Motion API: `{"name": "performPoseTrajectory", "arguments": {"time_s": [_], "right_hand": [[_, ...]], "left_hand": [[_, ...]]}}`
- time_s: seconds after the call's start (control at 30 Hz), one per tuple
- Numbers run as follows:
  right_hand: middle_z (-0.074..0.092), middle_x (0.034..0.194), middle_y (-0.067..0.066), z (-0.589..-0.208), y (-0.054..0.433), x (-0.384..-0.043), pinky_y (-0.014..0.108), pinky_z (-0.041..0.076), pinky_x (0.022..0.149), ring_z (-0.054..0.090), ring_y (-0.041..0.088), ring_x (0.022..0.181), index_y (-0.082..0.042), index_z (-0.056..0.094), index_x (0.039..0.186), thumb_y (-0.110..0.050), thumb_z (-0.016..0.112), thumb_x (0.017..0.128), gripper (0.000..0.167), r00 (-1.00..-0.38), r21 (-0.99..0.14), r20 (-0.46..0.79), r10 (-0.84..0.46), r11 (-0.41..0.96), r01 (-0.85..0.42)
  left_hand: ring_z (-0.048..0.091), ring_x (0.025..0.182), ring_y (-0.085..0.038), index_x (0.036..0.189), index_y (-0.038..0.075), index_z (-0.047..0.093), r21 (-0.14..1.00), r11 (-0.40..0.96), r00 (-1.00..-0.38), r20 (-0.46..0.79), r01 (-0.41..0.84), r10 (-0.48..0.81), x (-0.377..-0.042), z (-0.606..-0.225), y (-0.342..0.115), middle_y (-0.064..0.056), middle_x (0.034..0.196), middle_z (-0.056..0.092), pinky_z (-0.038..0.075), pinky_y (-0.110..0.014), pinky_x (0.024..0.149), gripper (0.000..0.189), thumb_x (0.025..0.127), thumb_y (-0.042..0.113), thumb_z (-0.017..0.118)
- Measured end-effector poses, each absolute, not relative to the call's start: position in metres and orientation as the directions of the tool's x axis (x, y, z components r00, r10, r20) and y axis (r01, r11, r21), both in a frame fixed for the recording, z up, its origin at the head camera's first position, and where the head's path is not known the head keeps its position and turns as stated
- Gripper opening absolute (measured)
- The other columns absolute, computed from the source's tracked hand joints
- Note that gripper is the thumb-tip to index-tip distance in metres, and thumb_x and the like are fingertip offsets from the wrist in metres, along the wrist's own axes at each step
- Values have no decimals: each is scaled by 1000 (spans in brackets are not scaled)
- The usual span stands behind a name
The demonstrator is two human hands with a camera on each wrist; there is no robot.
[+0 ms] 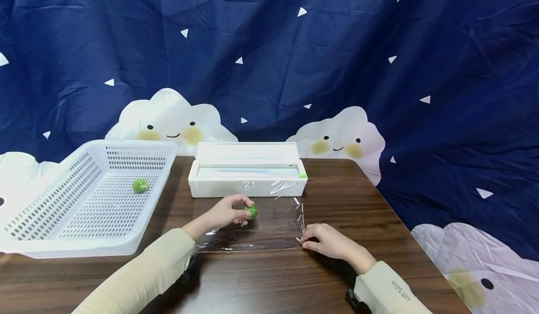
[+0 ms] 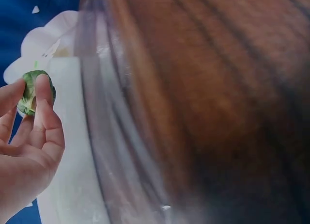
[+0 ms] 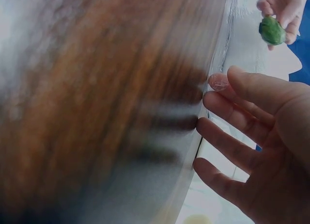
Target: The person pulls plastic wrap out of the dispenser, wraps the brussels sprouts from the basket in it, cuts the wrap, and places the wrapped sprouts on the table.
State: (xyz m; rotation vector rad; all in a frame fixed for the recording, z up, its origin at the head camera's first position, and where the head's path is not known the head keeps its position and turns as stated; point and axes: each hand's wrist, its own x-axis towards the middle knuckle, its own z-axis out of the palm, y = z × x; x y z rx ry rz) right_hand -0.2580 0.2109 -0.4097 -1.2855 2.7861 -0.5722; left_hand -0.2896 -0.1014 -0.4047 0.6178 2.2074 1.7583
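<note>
My left hand (image 1: 226, 212) pinches a small green Brussels sprout (image 1: 252, 211) between thumb and fingertips, over a sheet of plastic wrap (image 1: 271, 237). In the left wrist view the sprout's pale cut stem (image 2: 30, 100) shows between the fingers. The clear sheet lies on the table, stretching forward from a white wrap dispenser (image 1: 248, 187) whose lid stands raised. At the sheet's near right corner, my right hand (image 1: 330, 243) pinches its edge. A crumpled bit of film (image 3: 220, 82) shows between thumb and forefinger in the right wrist view, the other fingers spread toward the table.
On the left stands a white perforated plastic basket (image 1: 126, 246) holding one more Brussels sprout (image 1: 140, 185). A green cutter piece (image 1: 302, 175) sits at the dispenser's right end. Behind the brown wooden table (image 1: 349, 187) hangs a dark blue curtain (image 1: 269, 47) with clouds.
</note>
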Motion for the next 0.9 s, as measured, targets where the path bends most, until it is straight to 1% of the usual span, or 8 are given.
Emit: {"name": "performPoseTrajectory", "arguments": {"time_s": [0.13,0.2,0.27,0.53,0.77,0.83,0.9], "right_hand": [[61,85,-7,-410,210,-259,29,47,73,57,6,80,-7,71,86,-9,67,83,6,-661,-338,129,-740,593,-730],[61,85,-7,-411,210,-259,29,47,73,57,6,80,-7,71,86,-9,66,83,6,-662,-343,126,-739,594,-728],[61,85,-7,-411,211,-259,29,47,73,57,6,80,-8,71,86,-9,66,83,6,-662,-346,124,-739,593,-727],[61,84,-8,-410,210,-259,29,47,72,57,6,79,-8,71,86,-9,67,83,6,-661,-340,130,-739,593,-730],[61,84,-8,-410,210,-259,29,47,72,57,6,79,-8,71,86,-8,67,83,6,-656,-336,132,-744,589,-735],[61,84,-7,-410,210,-259,29,47,73,57,6,80,-8,71,86,-8,66,83,6,-655,-338,131,-745,587,-736],[61,85,-7,-410,210,-259,29,47,73,57,6,81,-8,71,87,-8,66,83,6,-655,-340,129,-745,587,-735]], "left_hand": [[64,67,-21,99,-2,55,963,212,-884,49,165,466,-291,-415,-99,-18,116,54,45,-27,57,13,87,1,59],[64,65,-20,99,-2,55,961,220,-883,48,168,466,-291,-417,-98,-15,111,55,43,-24,54,12,87,0,59],[63,65,-19,98,-2,55,960,222,-880,46,169,472,-292,-420,-97,-15,110,55,43,-23,53,12,87,0,59],[63,64,-24,97,-4,54,964,210,-871,41,163,489,-287,-424,-94,-19,117,53,42,-23,52,12,85,-3,59],[62,62,-21,95,-3,55,962,224,-871,29,159,490,-288,-429,-92,-14,107,56,41,-22,50,12,84,-4,61],[62,61,-21,96,-2,55,960,226,-867,31,164,498,-288,-430,-91,-14,106,57,42,-23,49,14,83,-4,61],[62,61,-22,101,-3,55,958,223,-859,41,179,511,-288,-431,-91,-17,108,56,43,-24,49,19,83,-5,61]]}}
